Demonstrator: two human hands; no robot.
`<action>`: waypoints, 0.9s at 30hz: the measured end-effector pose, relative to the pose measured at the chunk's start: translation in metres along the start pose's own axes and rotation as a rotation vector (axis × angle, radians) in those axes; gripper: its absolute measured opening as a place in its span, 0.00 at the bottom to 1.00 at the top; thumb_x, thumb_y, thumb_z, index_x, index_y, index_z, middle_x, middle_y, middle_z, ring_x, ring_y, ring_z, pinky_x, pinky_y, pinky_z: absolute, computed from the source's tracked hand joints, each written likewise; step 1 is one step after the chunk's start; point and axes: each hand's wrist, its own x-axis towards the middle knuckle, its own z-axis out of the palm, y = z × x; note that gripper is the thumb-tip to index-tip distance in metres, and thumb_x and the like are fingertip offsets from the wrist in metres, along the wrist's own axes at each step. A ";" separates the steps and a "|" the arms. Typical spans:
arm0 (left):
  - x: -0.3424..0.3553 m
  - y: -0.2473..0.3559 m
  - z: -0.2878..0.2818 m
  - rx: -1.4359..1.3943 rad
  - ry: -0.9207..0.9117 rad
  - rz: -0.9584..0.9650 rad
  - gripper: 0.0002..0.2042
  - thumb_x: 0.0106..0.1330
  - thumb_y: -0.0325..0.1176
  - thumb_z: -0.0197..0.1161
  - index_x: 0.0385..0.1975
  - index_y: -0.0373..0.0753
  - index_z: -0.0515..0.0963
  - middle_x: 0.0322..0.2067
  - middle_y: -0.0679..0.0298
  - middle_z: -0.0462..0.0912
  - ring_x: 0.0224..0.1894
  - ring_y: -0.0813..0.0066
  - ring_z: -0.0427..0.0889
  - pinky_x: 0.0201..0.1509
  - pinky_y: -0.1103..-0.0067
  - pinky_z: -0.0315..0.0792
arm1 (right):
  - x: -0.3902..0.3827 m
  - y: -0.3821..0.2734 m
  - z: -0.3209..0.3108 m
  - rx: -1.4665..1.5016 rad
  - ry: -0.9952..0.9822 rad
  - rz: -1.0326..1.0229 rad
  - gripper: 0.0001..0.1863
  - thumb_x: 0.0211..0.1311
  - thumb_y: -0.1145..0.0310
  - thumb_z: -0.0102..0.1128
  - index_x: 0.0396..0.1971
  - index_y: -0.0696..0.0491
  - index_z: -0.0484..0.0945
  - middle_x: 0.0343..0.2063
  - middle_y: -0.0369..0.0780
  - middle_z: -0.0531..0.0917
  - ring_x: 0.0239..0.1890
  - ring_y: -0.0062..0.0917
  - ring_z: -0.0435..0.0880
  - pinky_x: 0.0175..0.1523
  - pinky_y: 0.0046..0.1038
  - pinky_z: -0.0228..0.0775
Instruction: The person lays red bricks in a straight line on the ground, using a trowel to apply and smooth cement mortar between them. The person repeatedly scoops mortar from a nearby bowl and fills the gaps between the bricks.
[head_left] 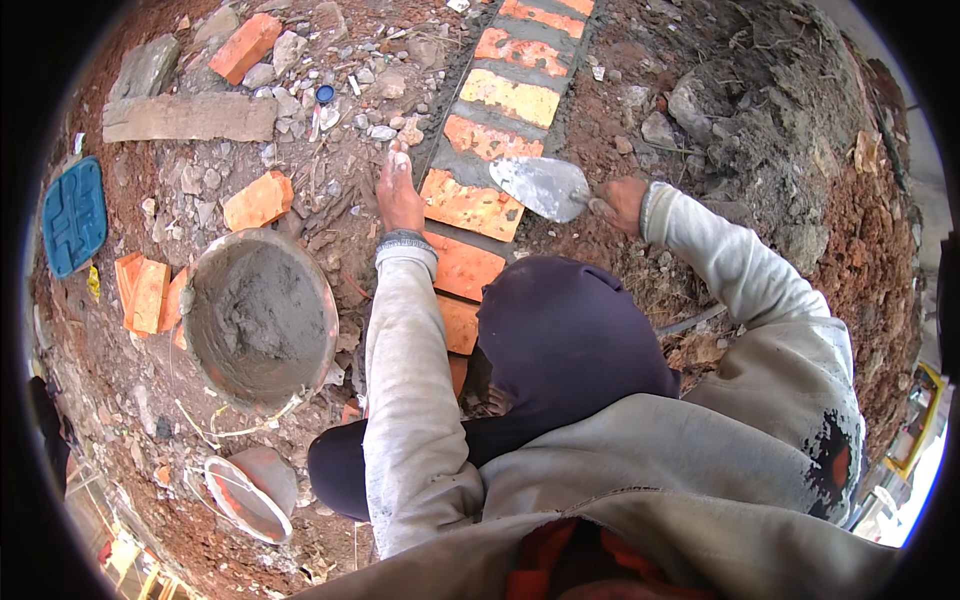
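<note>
A row of orange and yellow bricks (pixel 470 195) with grey mortar between them runs up the middle of the ground. My left hand (pixel 400 195) lies along the row's left edge beside a mottled brick, fingers stretched out and holding nothing. My right hand (pixel 622 205) grips the handle of a trowel (pixel 538 185), whose pale, mortar-smeared blade hangs at the right edge of the row. My dark-clad knee (pixel 575 330) partly hides the near bricks. A round bucket (pixel 250 350) of wet grey mortar stands to the left of my forearm.
Loose bricks (pixel 150 295) lie left of the bucket, with others higher up. A blue plastic object (pixel 72 215), a grey plank (pixel 188 120) and rubble sit at the left. An empty pail (pixel 270 478) is at lower left; a soil and mortar heap (pixel 760 120) is at right.
</note>
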 end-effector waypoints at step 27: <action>-0.312 0.169 -0.155 0.096 0.256 -0.537 0.25 0.71 0.40 0.44 0.58 0.24 0.64 0.53 0.44 0.73 0.58 0.59 0.71 0.65 0.70 0.60 | -0.054 -0.061 0.079 2.571 -0.507 0.622 0.21 0.68 0.52 0.40 0.26 0.52 0.73 0.15 0.38 0.76 0.13 0.22 0.73 0.09 0.26 0.59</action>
